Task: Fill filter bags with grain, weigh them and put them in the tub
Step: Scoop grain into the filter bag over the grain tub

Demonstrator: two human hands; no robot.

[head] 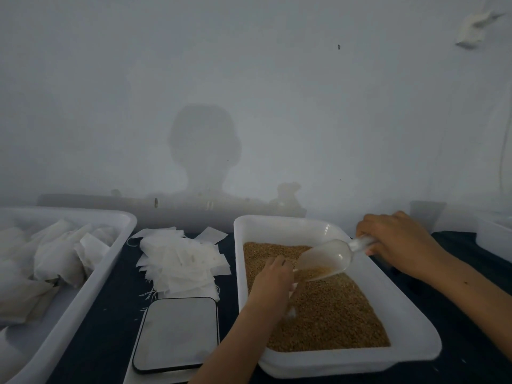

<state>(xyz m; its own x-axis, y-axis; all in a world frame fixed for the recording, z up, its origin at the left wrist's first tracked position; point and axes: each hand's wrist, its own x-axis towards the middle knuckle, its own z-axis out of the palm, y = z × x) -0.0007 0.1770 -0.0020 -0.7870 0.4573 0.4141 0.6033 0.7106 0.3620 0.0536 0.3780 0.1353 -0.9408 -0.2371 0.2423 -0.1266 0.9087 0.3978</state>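
A white tray (pixel 410 317) on the right holds brown grain (pixel 332 314). My right hand (pixel 396 239) grips the handle of a clear plastic scoop (pixel 327 259), tilted down to the left with some grain at its lip. Over the grain, my left hand (pixel 273 284) holds a thin filter bag (pixel 294 300) at the scoop's mouth; the bag is mostly hidden by my fingers. A flat scale (pixel 177 332) lies left of the tray, its pan bare. A white tub (pixel 83 275) at the far left holds several filled bags (pixel 55 253).
A loose pile of empty filter bags (pixel 180 261) lies behind the scale on the dark tablecloth (pixel 110 314). Another white container's corner (pixel 496 239) shows at the far right. A pale wall stands close behind the table.
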